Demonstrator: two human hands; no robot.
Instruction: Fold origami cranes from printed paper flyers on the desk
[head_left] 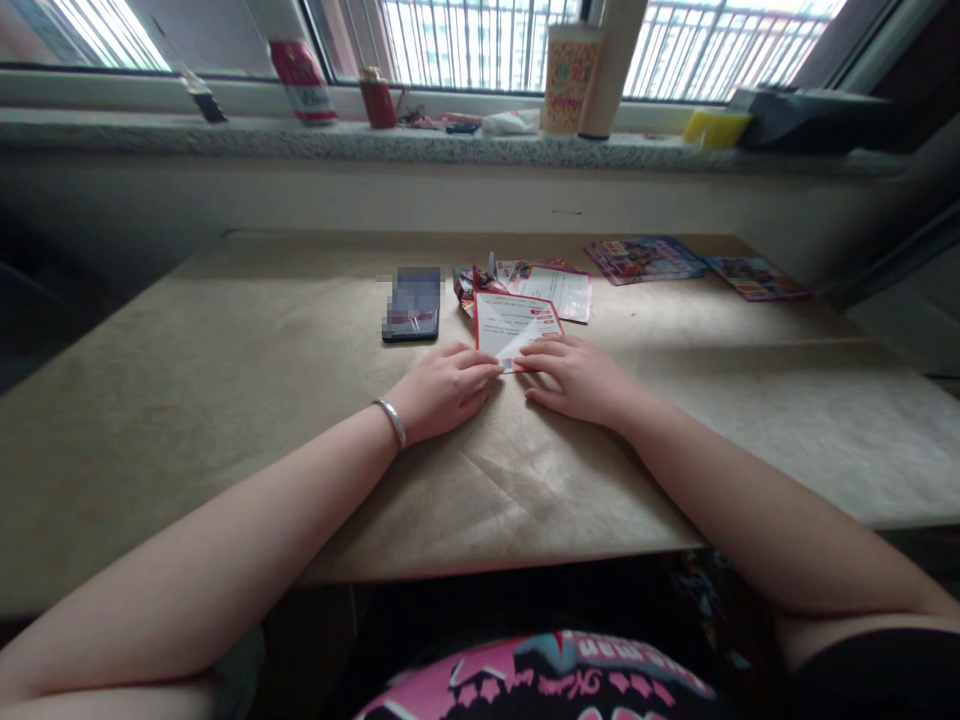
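A white printed paper sheet [516, 322] with a red border lies in front of me, its near part folded to a narrow end. At that end, my left hand [450, 388], with a silver bracelet on the wrist, is closed, fingers bent together and fingertips on the sheet's near left edge. Its thumb is hidden. From the right, my right hand [577, 380] lies with fingers stretched and slightly apart, some of them on the sheet's near right edge. Just behind are folded colourful paper pieces [469, 284] and another printed sheet [568, 290].
A dark phone [416, 303] lies left of the papers on the beige table [225, 400]. Colourful booklets [649, 260] and another stack [757, 278] lie at the back right. Along the windowsill stand a red can [302, 82], a red lighter-like object [377, 100] and a patterned cup [570, 80].
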